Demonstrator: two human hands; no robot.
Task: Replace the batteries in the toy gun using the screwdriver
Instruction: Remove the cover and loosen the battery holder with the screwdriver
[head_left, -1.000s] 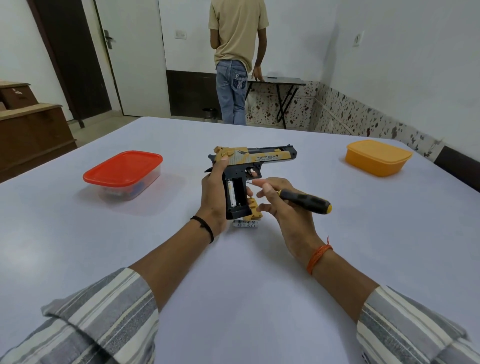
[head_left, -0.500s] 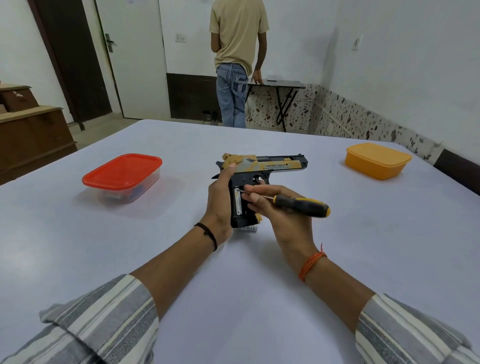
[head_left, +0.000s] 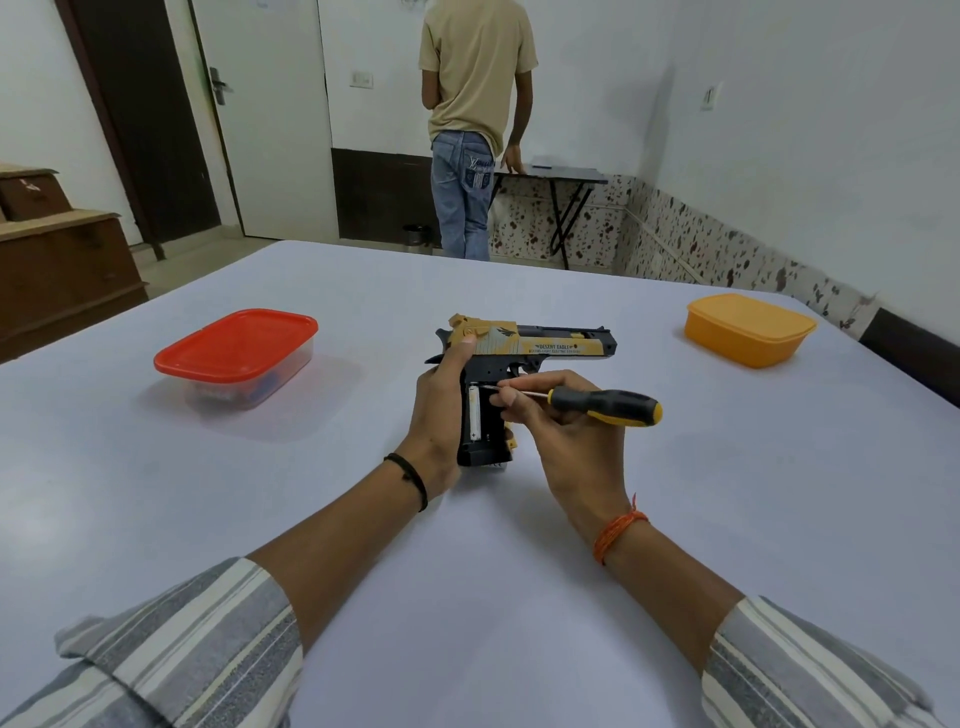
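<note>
Table (head_left: 519, 597): big, white, takes up most of the view. Person in a tan shirt (head_left: 475, 67) stands w/ back turned at a small folding table by the far wall, not involved.

On table: red-lid tub (head_left: 236, 345) far left, something blue inside, can't ID. Orange tub (head_left: 748, 328) far right, lid on. Both well apart from the work.

Toy gun (head_left: 530, 345) sits mid-table, upright, grip base down on/near the surface, barrel pointing right. Left hand (head_left: 439, 410) is wrapped round the back of the grip, thumb up on the tan slide, firm hold. Right hand (head_left: 566, 431) pinches the screwdriver (head_left: 605, 406) at the front of the black/yellow handle, fingers curled round the shaft; tip is at the top edge of the grip's open bay.

Progress, my read: cover looks off already, bay exposed, one white battery (head_left: 474, 412) seated on the left side, right side looks dark/empty. Tip placement suggests prying the cell out or working a contact, can't tell which. A tan piece shows behind the grip base, maybe the cover, unsure. Can't say if that cell is old or new. Left to do: finish the swap, cover back on, screw in.

Text: slide reads "DESERT EAGLE", smaller line under it not legible. "+" mark at the cell's lower end.
</note>
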